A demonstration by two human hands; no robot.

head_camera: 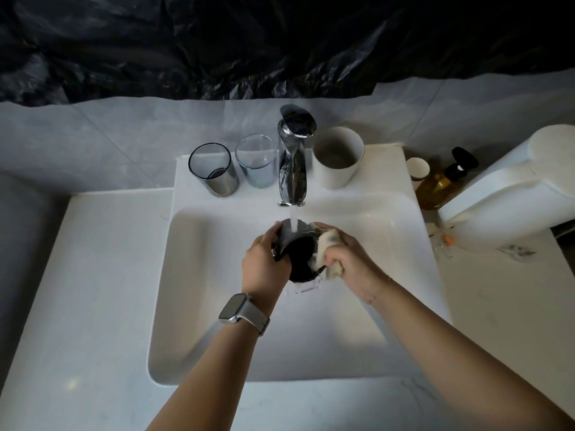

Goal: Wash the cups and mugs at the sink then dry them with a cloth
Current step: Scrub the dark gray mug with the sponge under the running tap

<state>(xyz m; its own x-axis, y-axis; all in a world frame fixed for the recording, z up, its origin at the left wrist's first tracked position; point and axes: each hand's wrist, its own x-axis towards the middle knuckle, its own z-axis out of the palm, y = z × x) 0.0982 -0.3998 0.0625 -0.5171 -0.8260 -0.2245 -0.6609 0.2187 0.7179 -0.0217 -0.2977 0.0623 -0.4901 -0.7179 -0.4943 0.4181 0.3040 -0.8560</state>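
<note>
My left hand grips a dark mug tilted on its side over the white sink, under water running from the chrome faucet. My right hand holds a pale cloth pressed against the mug's rim and right side. On the ledge behind the basin stand a dark tinted glass, a clear bluish glass and a white cup.
At the right are a small paper cup, an amber pump bottle and a white toilet tank. White counter runs left of the basin. Black plastic sheeting covers the wall.
</note>
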